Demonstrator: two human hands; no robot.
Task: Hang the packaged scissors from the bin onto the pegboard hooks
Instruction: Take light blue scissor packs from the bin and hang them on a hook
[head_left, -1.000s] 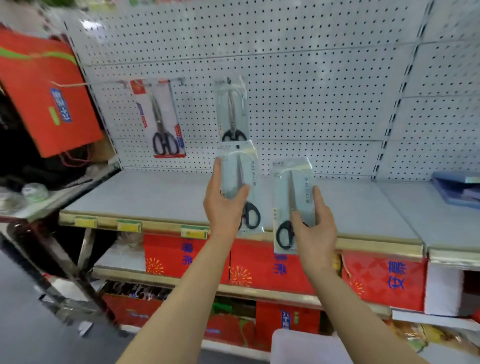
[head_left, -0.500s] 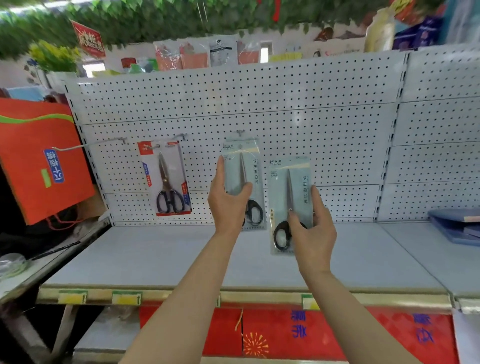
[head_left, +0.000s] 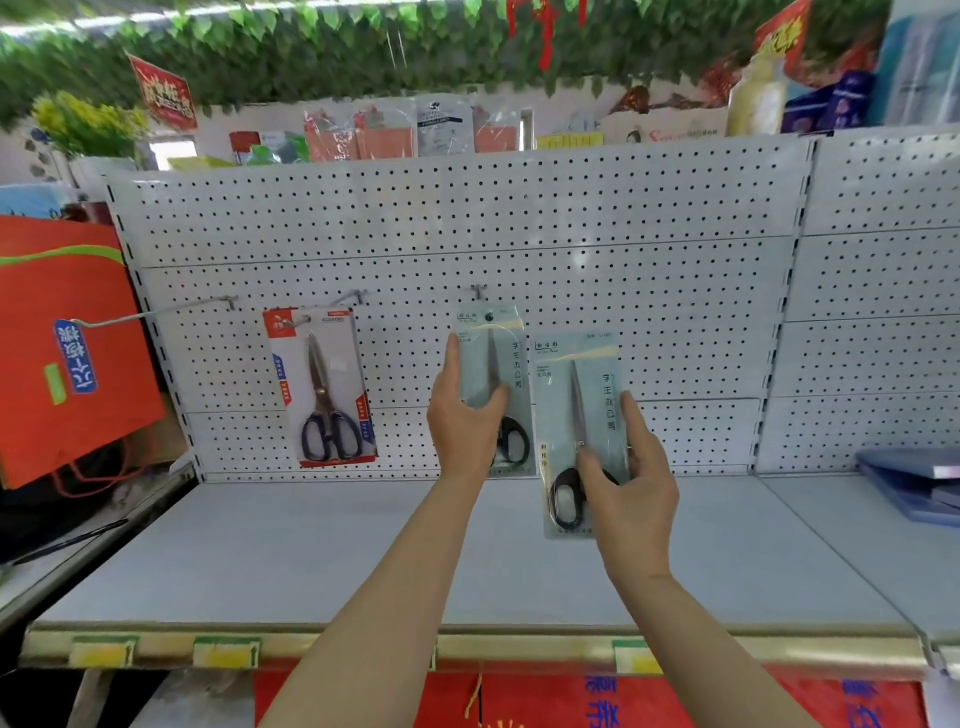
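At nine o'clock an empty hook (head_left: 156, 312) is seen, then a red-carded scissors pack (head_left: 322, 387) already hung on the pegboard (head_left: 623, 270). Since half a second ago, the pale pack (head_left: 491, 389) gripped by the left hand (head_left: 467, 421), fingers clamped on it, has been raised so its top hole sits just under the centre hook (head_left: 478, 292); threading appears imminent. At three o'clock, a second pale pack (head_left: 582, 431) is held lower by the right hand (head_left: 631, 499), fingers clamped round it, awaiting a hook.

A white pegboard (head_left: 623, 270) dotted with black holes is showing behind pale blue scissor packs (head_left: 597, 395), a red-edged pack (head_left: 322, 384) and an orange bag (head_left: 62, 353).
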